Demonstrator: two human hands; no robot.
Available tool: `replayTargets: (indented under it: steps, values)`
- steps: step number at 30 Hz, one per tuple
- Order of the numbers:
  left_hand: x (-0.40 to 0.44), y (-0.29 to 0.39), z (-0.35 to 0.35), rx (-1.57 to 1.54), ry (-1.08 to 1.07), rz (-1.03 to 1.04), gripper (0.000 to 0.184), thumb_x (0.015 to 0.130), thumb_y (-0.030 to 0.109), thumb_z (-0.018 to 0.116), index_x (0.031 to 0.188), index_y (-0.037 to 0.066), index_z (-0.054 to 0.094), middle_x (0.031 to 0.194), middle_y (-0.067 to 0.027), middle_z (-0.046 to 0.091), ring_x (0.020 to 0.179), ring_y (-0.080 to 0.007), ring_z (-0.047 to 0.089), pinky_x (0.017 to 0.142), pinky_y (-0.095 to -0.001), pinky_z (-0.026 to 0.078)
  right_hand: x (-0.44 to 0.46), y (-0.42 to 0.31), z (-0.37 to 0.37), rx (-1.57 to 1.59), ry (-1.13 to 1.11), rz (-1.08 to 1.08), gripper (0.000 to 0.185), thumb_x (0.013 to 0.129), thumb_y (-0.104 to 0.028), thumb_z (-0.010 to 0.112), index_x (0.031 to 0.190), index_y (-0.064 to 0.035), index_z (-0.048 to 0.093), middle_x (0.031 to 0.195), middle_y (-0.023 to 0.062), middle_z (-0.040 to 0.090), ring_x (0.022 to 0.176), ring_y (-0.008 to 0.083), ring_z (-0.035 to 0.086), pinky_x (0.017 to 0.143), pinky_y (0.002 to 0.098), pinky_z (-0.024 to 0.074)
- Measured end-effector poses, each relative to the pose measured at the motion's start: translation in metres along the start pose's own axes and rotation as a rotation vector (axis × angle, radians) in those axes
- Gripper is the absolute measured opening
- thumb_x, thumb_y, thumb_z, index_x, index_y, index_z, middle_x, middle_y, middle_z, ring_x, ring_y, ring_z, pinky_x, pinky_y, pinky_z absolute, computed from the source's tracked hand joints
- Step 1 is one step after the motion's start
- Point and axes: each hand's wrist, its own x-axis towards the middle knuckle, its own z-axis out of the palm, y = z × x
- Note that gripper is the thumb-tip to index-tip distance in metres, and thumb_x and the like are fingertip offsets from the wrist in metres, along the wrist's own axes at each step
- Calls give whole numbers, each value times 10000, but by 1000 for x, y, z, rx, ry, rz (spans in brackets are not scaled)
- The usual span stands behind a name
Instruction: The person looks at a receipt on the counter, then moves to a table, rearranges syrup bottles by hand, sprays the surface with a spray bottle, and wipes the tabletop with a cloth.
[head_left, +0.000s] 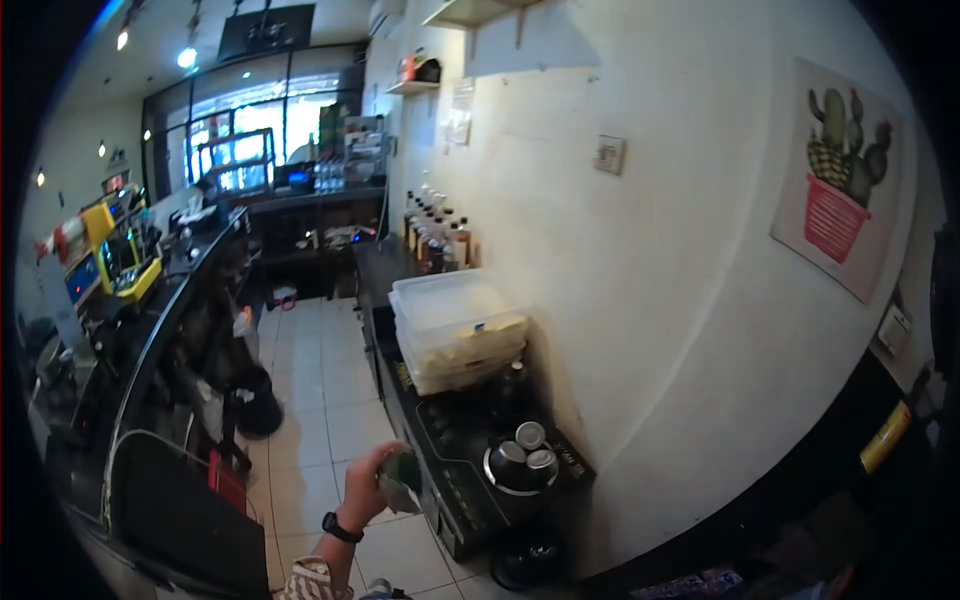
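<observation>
My left hand [368,482], with a black watch on its wrist and a striped sleeve behind it, is wrapped around a clear cup [402,488]. The cup looks tilted, with something dark greenish in or behind it that I cannot make out. It is held over the tiled floor, close beside the front edge of the black stove-like counter top [462,490]. On that top, several metal cups [530,435] sit on a round, silver-rimmed plate. My right hand is out of view.
Stacked plastic boxes [455,335] and a dark bottle [514,388] stand on the right counter, with several bottles [440,235] behind. A black bin [255,405] is on the aisle floor [300,370]. The left counter [150,350] carries yellow-framed equipment [125,255].
</observation>
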Motion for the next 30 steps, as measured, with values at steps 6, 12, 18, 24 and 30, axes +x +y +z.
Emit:
replayTargets:
  steps: [6, 12, 18, 24, 30]
  values:
    - [2, -58, -75, -282, 219, -231, 453, 755, -5, 653, 1199, 33, 573, 1021, -144, 694, 954, -216, 673, 813, -298, 514, -84, -151, 3, 169, 8, -33, 637, 821, -352, 659, 1323, -7, 473, 1032, 151, 603, 901, 270, 604, 798, 391, 498]
    - [20, -130, -201, 102, 261, -171, 404, 780, -60, 576, 1177, 13, 596, 1052, -157, 680, 995, -245, 656, 868, -332, 495, -186, -308, 8, 391, -25, -81, 610, 840, -307, 645, 1338, -13, 452, 977, 136, 603, 854, 257, 608, 758, 386, 507]
    - [39, -231, -315, -382, 439, -367, 283, 913, 6, 435, 1186, 63, 488, 1158, -63, 560, 996, -116, 533, 847, -235, 448, -277, -460, 41, 750, -206, -177, 586, 860, -262, 631, 1354, -19, 431, 922, 122, 603, 807, 244, 612, 717, 380, 516]
    - [42, -309, -370, -1300, 679, -435, 406, 979, 342, 426, 1282, 80, 494, 1248, -150, 563, 1154, -305, 541, 987, -453, 452, -312, -565, 124, 1404, -581, -472, 566, 879, -217, 617, 1369, -25, 410, 866, 107, 604, 760, 232, 615, 677, 374, 525]
    - [2, -384, -387, -1085, 571, -507, 417, 970, 373, 407, 1210, 66, 554, 1202, -122, 597, 1089, -293, 577, 943, -430, 483, -351, -673, 283, 1964, -1171, 78, 627, 810, -185, 669, 1349, -16, 396, 837, 100, 612, 666, 210, 620, 605, 368, 547]
